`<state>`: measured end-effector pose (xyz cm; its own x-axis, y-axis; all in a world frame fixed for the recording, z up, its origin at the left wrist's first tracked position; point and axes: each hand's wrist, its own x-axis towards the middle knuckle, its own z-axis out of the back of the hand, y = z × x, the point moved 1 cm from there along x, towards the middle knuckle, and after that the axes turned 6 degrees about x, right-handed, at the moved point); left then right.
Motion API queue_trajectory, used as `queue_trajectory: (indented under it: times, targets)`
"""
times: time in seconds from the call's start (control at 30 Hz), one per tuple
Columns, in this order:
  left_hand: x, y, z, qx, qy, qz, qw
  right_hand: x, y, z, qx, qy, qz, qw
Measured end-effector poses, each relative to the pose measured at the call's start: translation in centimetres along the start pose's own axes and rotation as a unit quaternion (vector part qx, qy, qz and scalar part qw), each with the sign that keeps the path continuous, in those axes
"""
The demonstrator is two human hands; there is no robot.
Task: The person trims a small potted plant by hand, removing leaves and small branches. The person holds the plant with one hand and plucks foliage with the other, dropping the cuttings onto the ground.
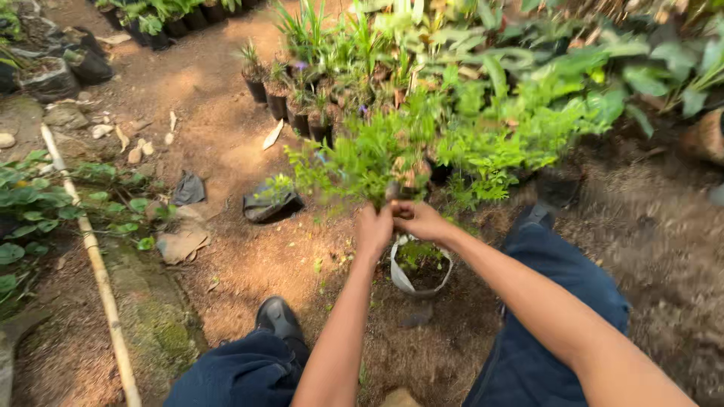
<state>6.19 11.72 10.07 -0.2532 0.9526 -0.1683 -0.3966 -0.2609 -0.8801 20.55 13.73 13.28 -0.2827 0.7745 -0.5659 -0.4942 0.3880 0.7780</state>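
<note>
**Both hands gripping a feathery green plant above a soil-filled grow bag**

Left hand is closing into a fist around the lower stems of a leafy plant. Right hand is meeting it from the other side, fingers curled onto the same bunch of stems; the two hands are touching. Grip point is blurred, so how tightly the fingers are wrapping cannot be told.

The plant is spreading upward and outward from the hands: thin stems, fine feathery bright-green foliage, soft-looking, with small divided leaflets.

Directly under the hands a grow bag is sitting on the ground, just below the stems. Thin pale plastic rim, crumpled and folded outward, round mouth. Dark crumbly soil is filling it, with a few small green sprigs poking up. Whether the stems are still reaching the soil cannot be told.

Ground is reddish-brown packed earth, dusty and dappled with sunlight, turning to coarser, drier fibrous litter on the right. A flattened black plastic bag is lying on its side to the left, well apart from the hands. A long pale bamboo pole is running diagonally along a mossy stone edge. Rows of small black nursery pots are standing behind, holding spiky grass-like seedlings. The person is crouching in dark blue trousers, with a black shoe planted near the left forearm.
</note>
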Motion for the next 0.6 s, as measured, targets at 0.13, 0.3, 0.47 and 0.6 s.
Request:
queue_trajectory:
  times: [0.13,0.3,0.47,0.6]
  targets:
    - [-0.2,0.6,0.4,-0.137,0.059,-0.005,0.989,1.0,-0.7,-0.1,0.103,0.032,0.095,0.99]
    - [-0.3,1.3,0.0,-0.176,0.074,-0.053,0.98,2.0,-0.7,0.0,0.097,-0.036,0.055,0.993]
    - [0.3,2.7,-0.3,-0.151,0.039,-0.012,0.988,2.1,0.2,-0.5,0.025,-0.021,0.09,0.995]
    - [0.5,3.3,0.1,-0.125,0.013,-0.108,0.986,2.4,1.0,-1.1,0.002,0.029,0.135,0.99]
